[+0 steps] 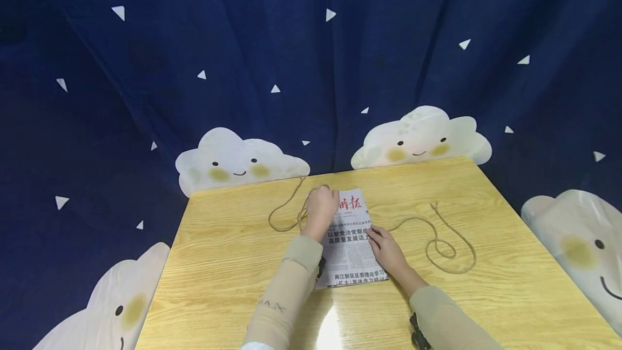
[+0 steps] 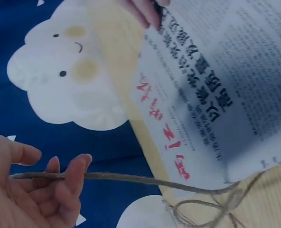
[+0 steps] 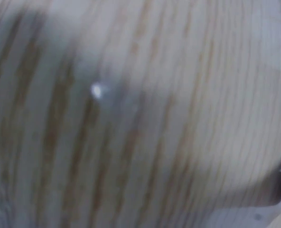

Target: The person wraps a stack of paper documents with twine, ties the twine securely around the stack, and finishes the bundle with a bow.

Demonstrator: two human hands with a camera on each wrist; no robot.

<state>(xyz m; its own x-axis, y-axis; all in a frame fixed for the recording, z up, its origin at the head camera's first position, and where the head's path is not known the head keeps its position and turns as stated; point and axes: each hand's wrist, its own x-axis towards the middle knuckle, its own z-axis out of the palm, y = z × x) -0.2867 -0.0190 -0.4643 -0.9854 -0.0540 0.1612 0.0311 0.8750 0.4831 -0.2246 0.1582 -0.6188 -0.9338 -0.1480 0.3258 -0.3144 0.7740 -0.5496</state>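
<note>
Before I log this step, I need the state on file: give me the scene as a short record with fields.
Left hand: holds thin tan twine rope in curled fingers, near the newspaper's upper-left corner
Right hand: touches the newspaper's right edge
Newspaper: folded rectangular black-and-white newspaper with red title, on a yellow wood-grain table
Rope layout: looped left of the newspaper, curled on its right; any part beneath is hidden
Backdrop: navy-blue cloth with white triangles and smiling clouds
</note>
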